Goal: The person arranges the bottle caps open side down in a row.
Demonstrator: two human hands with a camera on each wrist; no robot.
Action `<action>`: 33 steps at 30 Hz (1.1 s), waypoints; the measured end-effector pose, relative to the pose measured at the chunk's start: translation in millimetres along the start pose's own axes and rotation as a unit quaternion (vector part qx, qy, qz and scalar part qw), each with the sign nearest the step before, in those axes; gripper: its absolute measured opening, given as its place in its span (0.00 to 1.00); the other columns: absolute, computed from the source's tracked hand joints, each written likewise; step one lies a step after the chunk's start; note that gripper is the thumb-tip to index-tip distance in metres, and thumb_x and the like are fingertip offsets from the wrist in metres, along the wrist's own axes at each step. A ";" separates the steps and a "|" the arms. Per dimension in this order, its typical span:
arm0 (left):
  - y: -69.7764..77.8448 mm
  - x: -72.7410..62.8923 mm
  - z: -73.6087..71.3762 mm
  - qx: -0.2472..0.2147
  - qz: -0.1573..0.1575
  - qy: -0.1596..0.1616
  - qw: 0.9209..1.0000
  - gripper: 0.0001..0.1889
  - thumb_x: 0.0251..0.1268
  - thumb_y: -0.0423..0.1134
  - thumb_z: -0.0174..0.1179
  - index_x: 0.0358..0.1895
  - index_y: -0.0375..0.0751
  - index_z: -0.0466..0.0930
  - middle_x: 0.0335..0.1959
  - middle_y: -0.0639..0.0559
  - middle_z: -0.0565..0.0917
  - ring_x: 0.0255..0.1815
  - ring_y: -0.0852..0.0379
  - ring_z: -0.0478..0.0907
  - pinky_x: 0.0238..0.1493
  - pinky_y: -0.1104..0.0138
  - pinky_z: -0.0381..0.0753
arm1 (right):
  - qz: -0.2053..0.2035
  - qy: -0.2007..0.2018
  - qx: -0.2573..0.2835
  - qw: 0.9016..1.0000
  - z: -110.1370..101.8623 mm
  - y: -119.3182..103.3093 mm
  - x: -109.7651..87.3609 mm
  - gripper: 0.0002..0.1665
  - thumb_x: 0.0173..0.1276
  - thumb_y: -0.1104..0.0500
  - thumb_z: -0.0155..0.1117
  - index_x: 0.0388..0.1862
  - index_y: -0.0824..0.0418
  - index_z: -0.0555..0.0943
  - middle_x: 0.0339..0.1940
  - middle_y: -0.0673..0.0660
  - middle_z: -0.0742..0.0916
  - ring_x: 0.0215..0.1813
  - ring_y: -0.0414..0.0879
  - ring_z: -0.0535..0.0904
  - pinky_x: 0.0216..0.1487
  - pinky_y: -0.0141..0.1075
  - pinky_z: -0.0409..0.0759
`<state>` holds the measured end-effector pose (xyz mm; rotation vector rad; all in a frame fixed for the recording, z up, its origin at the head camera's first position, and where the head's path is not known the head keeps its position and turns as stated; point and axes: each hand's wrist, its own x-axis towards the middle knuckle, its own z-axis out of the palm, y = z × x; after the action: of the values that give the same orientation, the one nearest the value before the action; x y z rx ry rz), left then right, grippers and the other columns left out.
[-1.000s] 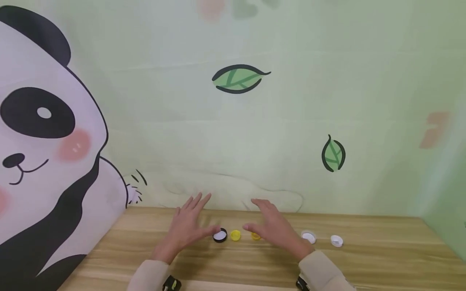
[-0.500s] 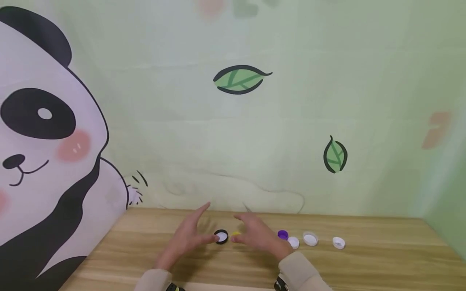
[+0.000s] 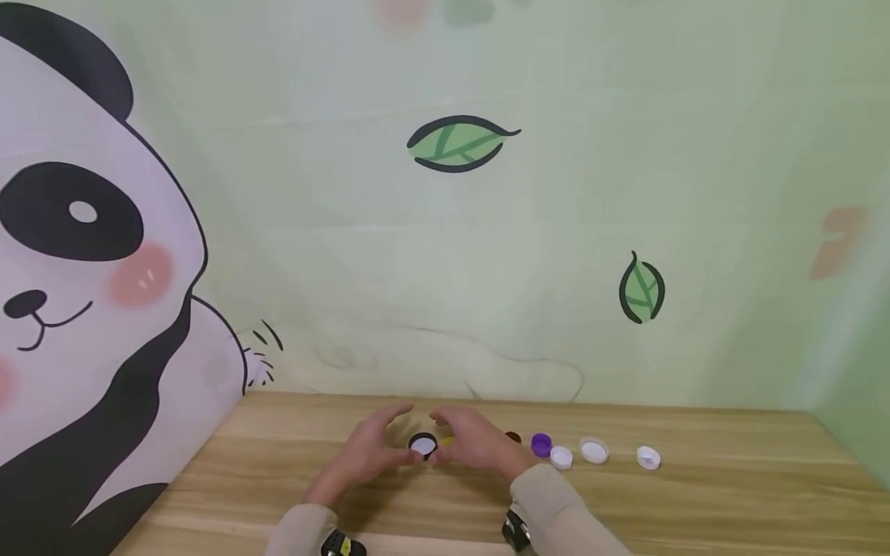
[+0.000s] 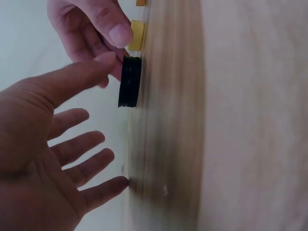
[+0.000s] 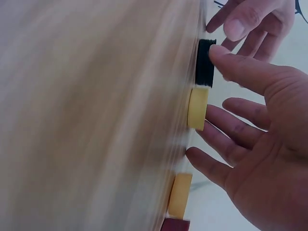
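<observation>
A black bottle cap with a white inside (image 3: 423, 445) lies on the wooden table between both hands. My left hand (image 3: 375, 448) is at its left, fingers spread and held apart from it, thumb tip close to its near edge. On the other side, my right hand (image 3: 476, 440) arches over a yellow cap (image 5: 197, 109), which it mostly hides in the head view. The right thumb tip overlaps the black cap (image 5: 205, 65) in the right wrist view, while the other fingers stay loosely bent. Neither hand grips anything.
Right of the hands lie a brown cap (image 3: 513, 437), a purple cap (image 3: 541, 445) and several white caps, including one at the far right (image 3: 648, 458). A second yellow cap (image 5: 180, 195) shows in the right wrist view. A panda-printed backdrop (image 3: 445, 270) stands behind the table.
The right hand has moved left, past the yellow caps to the black cap, uncovering the purple, brown and a white cap. The left hand has lowered slightly, and both hands are closer together.
</observation>
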<state>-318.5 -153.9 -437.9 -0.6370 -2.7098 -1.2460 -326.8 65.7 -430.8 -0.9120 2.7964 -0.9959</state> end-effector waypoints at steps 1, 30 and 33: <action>-0.3 -0.3 -0.3 0.002 -0.001 -0.001 1.000 0.41 0.51 0.34 0.83 0.71 0.31 0.75 0.70 0.34 0.78 0.72 0.30 0.72 0.70 0.37 0.69 | -0.002 -0.001 -0.004 1.000 1.0 -0.5 1.7 0.40 0.62 0.60 0.83 0.69 0.73 0.76 0.61 0.68 0.86 0.65 0.61 0.81 0.67 0.52 0.77; -1.1 -4.0 -7.0 0.043 0.093 0.035 0.994 0.15 0.56 0.27 0.77 0.47 0.41 0.92 0.44 0.52 0.92 0.50 0.43 0.87 0.55 0.44 0.83 | 0.012 0.076 0.110 0.991 4.5 -6.9 -2.8 0.16 0.69 0.58 0.76 0.53 0.63 0.87 0.49 0.58 0.90 0.57 0.56 0.85 0.59 0.54 0.81; 0.8 -5.3 -10.4 0.060 0.105 0.050 0.991 0.13 0.57 0.28 0.78 0.45 0.42 0.92 0.43 0.53 0.92 0.48 0.46 0.88 0.53 0.45 0.84 | 0.003 0.083 0.111 0.990 2.9 -8.4 -3.8 0.10 0.72 0.56 0.75 0.47 0.59 0.89 0.46 0.54 0.91 0.55 0.54 0.85 0.57 0.52 0.81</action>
<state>-314.2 -162.9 -431.8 -0.7974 -2.5349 -1.0293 -318.7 60.9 -428.8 -0.8264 2.7369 -1.4090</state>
